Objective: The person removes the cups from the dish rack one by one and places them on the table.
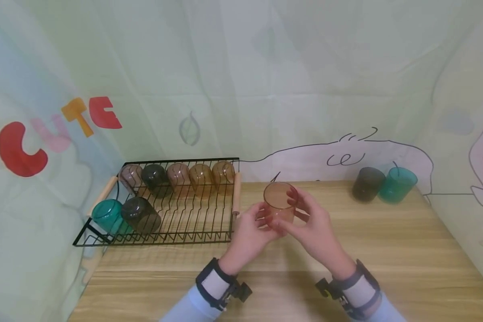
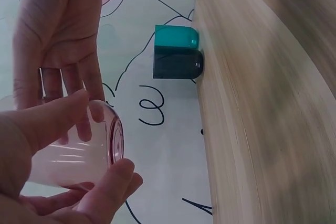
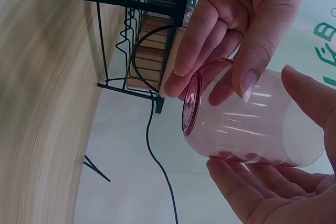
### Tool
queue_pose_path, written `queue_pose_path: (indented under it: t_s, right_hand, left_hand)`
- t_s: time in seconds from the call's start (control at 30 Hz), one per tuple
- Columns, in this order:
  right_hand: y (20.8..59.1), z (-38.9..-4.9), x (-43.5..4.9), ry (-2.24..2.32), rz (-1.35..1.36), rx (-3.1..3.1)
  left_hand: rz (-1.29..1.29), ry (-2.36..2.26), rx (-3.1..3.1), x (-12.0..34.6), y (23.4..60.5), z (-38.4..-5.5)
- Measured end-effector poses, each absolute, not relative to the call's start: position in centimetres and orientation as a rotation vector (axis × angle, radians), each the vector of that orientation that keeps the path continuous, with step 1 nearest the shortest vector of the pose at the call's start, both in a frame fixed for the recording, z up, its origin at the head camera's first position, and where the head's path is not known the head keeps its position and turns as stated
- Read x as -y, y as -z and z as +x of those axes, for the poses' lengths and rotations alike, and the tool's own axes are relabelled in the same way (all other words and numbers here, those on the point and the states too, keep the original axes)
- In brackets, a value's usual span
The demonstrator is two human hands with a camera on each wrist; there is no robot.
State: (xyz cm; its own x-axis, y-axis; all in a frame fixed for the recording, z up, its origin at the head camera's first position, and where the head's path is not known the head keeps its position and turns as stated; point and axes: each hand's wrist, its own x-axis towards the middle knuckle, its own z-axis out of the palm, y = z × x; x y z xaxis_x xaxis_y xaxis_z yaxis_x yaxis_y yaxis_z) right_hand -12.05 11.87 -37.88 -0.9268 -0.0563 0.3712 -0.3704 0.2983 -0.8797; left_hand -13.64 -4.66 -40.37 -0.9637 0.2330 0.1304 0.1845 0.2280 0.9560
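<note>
A clear pink glass cup (image 1: pixel 281 197) is held above the table, its mouth up and its thick base (image 3: pixel 193 103) down. My left hand (image 1: pixel 250 235) grips it low on the left side, with fingertips (image 2: pixel 118 174) near the base. From the right, my right hand (image 1: pixel 315 228) holds the cup's wall between thumb and fingers. Both hands show around the cup in the two wrist views. Left of the hands stands a black wire dish rack (image 1: pixel 197 237) with wooden handles. It bears several upside-down glasses, among them a teal one (image 1: pixel 108 215) and a dark grey one (image 1: pixel 141 214).
At the table's back right stand a dark grey glass (image 1: pixel 368 184) and a teal glass (image 1: pixel 398 184), side by side and mouth up. A printed cloth (image 1: pixel 245 89) hangs behind and beside the wooden table (image 1: pixel 406 259). The rack's right handle (image 1: pixel 236 192) is close to my left hand.
</note>
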Motion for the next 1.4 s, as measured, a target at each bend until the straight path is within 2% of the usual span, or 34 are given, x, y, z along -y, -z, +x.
queue_pose_path:
  t_s: [0.23, 0.47, 0.87, 1.4]
  right_hand:
    - [39.0, -12.8, -12.3, -1.624, 0.414, 2.271]
    - [36.0, -11.8, -12.6, -1.596, 0.375, 2.236]
    - [39.5, -17.2, -18.8, -1.367, 0.150, 2.230]
    - [42.8, -20.5, -22.4, -1.372, -0.191, 2.283]
  left_hand:
    - [0.467, -1.805, -2.519, 4.7, 40.4, -13.9]
    - [0.554, -1.710, -2.638, 5.7, 39.9, -14.1]
    - [0.476, -1.733, -2.980, 10.0, 38.4, -14.9]
    - [0.351, -1.446, -3.314, 15.5, 39.1, -15.3]
